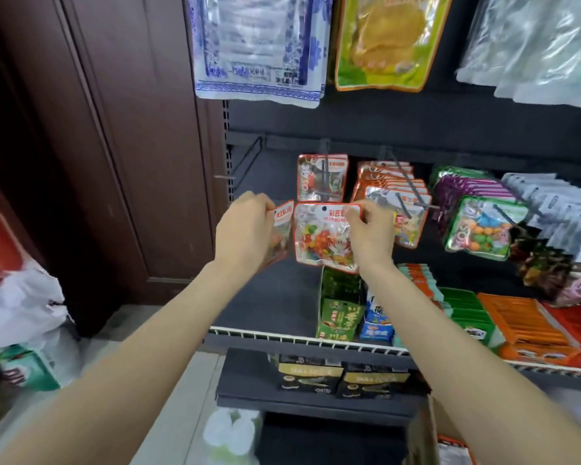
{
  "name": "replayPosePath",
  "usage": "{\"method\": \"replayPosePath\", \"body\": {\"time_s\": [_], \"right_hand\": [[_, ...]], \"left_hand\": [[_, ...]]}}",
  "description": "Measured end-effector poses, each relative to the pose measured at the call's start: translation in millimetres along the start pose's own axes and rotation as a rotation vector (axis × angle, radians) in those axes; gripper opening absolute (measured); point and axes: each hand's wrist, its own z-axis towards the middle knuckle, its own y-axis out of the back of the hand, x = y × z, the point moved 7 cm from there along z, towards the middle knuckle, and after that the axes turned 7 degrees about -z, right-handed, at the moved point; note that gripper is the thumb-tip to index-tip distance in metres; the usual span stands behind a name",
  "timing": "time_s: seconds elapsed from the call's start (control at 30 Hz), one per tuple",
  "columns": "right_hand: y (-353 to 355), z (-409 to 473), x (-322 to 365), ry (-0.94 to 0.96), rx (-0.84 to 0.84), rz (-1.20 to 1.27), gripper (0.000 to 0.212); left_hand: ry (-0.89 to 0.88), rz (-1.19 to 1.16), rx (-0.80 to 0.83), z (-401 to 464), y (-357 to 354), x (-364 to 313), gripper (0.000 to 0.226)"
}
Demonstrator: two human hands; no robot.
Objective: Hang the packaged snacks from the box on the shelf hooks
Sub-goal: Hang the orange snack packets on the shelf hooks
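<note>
My right hand [369, 229] pinches the top right corner of a red-rimmed candy packet [319, 238], held flat and facing me in front of the shelf. My left hand [247, 229] grips another red-rimmed packet [282, 226], seen nearly edge-on, just left of the first. Behind them one matching packet [321, 177] hangs on a black shelf hook [324, 172]. An empty hook [245, 162] juts out further left. The cardboard box [430, 427] shows at the bottom right corner, with a packet [453, 451] inside.
More packets hang to the right: a red-rimmed row [393, 193], green-rimmed ones [483, 226] and white ones [557, 209]. Boxed snacks [339, 310] stand on the shelf [269, 333] below. Large bags [259, 48] hang above. A brown door [114, 146] is at left.
</note>
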Motion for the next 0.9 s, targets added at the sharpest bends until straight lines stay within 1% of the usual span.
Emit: {"method": "replayPosePath", "body": {"time_s": [0.13, 0.23, 0.37, 0.6, 0.9], "right_hand": [[2.5, 3.5, 0.4, 0.013, -0.020, -0.044, 0.012], [4.6, 2.6, 4.1, 0.038, -0.041, -0.048, 0.012], [5.4, 1.9, 14.0, 0.092, -0.052, -0.117, 0.014], [-3.4, 9.8, 7.7, 0.099, -0.027, -0.115, 0.015], [-5.7, 10.1, 4.6, 0.128, -0.078, -0.145, 0.022]], "left_hand": [[-0.035, 0.006, 0.027, 8.5, -8.0, -1.5, 0.025], [-0.032, -0.008, 0.041, 12.0, -14.4, 0.0, 0.025], [-0.005, -0.047, 0.031, 16.8, -16.1, 8.6, 0.024], [-0.008, -0.049, 0.024, 29.3, -18.2, 10.2, 0.023], [-0.012, -0.063, 0.040, 39.1, -30.3, 9.2, 0.023]]}}
